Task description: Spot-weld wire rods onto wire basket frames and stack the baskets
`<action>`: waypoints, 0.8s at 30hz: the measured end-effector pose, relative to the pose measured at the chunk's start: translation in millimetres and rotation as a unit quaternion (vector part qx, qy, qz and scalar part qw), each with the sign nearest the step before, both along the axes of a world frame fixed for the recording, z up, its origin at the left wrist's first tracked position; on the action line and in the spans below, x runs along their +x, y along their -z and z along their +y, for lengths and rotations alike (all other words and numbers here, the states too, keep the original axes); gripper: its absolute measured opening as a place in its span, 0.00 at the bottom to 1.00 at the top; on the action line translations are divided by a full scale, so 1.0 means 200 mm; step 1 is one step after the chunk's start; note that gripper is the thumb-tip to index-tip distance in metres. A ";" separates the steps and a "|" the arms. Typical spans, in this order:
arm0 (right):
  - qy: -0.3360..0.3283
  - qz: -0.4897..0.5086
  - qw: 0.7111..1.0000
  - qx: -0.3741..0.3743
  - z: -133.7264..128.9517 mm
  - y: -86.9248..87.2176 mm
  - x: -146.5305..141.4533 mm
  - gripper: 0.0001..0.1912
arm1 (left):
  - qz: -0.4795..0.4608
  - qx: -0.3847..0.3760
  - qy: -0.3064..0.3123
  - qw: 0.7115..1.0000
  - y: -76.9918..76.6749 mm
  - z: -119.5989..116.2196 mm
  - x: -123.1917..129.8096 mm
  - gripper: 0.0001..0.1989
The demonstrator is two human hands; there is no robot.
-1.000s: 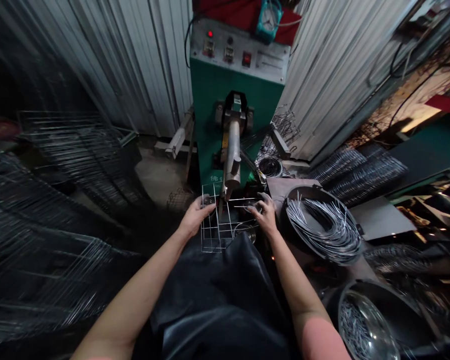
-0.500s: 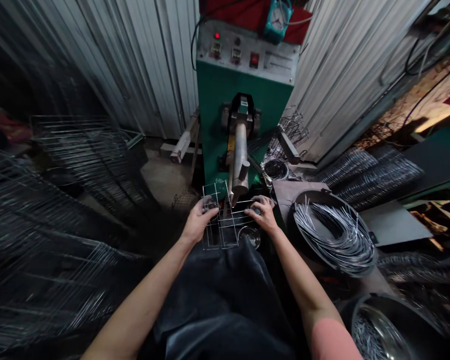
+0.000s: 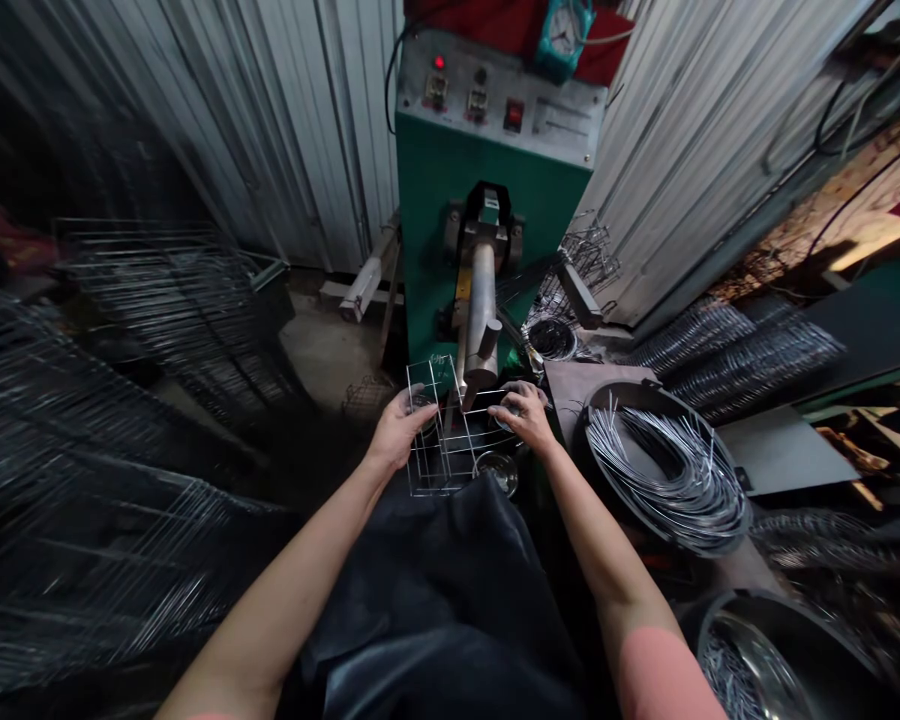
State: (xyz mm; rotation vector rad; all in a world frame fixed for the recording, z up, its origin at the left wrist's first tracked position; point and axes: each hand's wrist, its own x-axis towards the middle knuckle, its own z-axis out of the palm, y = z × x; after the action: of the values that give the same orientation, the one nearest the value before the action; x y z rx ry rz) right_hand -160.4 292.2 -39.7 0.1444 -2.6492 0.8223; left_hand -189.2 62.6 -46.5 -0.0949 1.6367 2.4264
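A small wire frame (image 3: 441,462) with square openings stands over my lap, just below the metal electrode arm (image 3: 482,320) of a green machine (image 3: 450,160). My left hand (image 3: 397,428) is closed on the frame's left side, thumb across the wires. Thin wires run from the frame to the right, under the electrode tip. At their right end my right hand (image 3: 525,412) is closed, fingers pinched on the wires. A small round metal bowl (image 3: 497,472) sits below, between the frame and my right forearm.
On the right, a round tub (image 3: 594,470) holds bent wires, with another tub (image 3: 810,640) of short metal pieces nearer. Stacks of wire racks (image 3: 172,290) fill the left. Two metal bars (image 3: 371,275) jut beside the machine. A teal clock (image 3: 562,38) sits on top.
The view has shifted slightly. Both hands keep their grip, and the wire frame has barely moved beneath the electrode arm. The red switch on the machine looks dimmer.
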 end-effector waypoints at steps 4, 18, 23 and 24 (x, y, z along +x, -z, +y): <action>0.001 0.005 1.000 -0.009 0.00 0.01 -0.01 0.16 | -0.003 0.003 -0.001 1.000 0.00 0.01 -0.01 0.32; 0.020 0.004 1.000 0.002 -0.01 0.00 0.00 0.15 | -0.028 0.012 -0.013 0.999 0.00 0.02 -0.02 0.29; 0.051 0.016 0.998 0.021 -0.05 -0.02 0.04 0.16 | -0.027 0.016 0.023 0.999 0.01 0.00 -0.04 0.31; 0.060 0.023 0.997 0.029 -0.07 -0.03 0.07 0.16 | -0.027 0.021 0.035 0.999 0.01 -0.01 -0.03 0.31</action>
State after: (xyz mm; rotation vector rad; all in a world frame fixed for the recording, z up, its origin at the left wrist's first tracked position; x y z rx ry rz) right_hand -147.2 277.6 -34.3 0.0181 -2.6099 0.6954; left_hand -195.8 59.8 -48.6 -0.0953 1.5394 2.3838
